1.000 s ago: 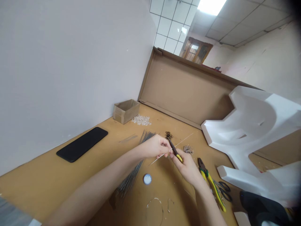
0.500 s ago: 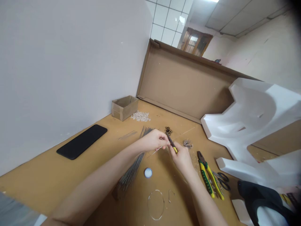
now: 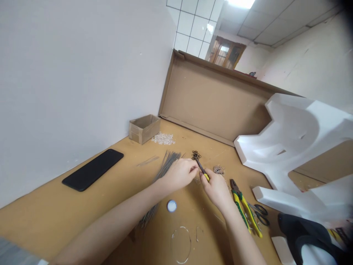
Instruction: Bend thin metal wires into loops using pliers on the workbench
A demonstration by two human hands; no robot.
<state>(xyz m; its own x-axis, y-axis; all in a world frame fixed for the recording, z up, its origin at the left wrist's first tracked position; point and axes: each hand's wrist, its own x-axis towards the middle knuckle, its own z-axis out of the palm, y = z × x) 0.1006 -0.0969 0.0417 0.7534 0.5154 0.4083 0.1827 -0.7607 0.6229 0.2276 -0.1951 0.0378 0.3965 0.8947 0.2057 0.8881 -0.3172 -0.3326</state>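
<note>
My right hand point(image 3: 216, 187) is wrapped round small pliers point(image 3: 202, 169) with dark jaws and yellow grips. Their tips point forward, toward a little heap of black rings point(image 3: 196, 155). Close beside the jaws, my left hand point(image 3: 180, 172) pinches a thin wire, mostly hidden by the fingers. Under the left hand and forearm lies a bundle of grey wires point(image 3: 168, 162). A round white-and-blue lid or spool point(image 3: 171, 206) lies between the forearms. Nearer me are a wire ring point(image 3: 181, 244) and a short bent wire piece point(image 3: 197, 234).
Larger green-and-yellow pliers point(image 3: 242, 206) and black-handled scissors point(image 3: 261, 213) lie at right, near a pile of metal pieces point(image 3: 219, 169). Small clear pieces point(image 3: 163, 138) sit by a cardboard box point(image 3: 145, 129). A black phone-like slab point(image 3: 93, 169) lies left; white foam point(image 3: 292, 136) stands right.
My left hand has turned more palm-down beside the pliers, and the wire that showed below its fingers is now hardly visible. The right hand keeps its hold; the view has shifted slightly.
</note>
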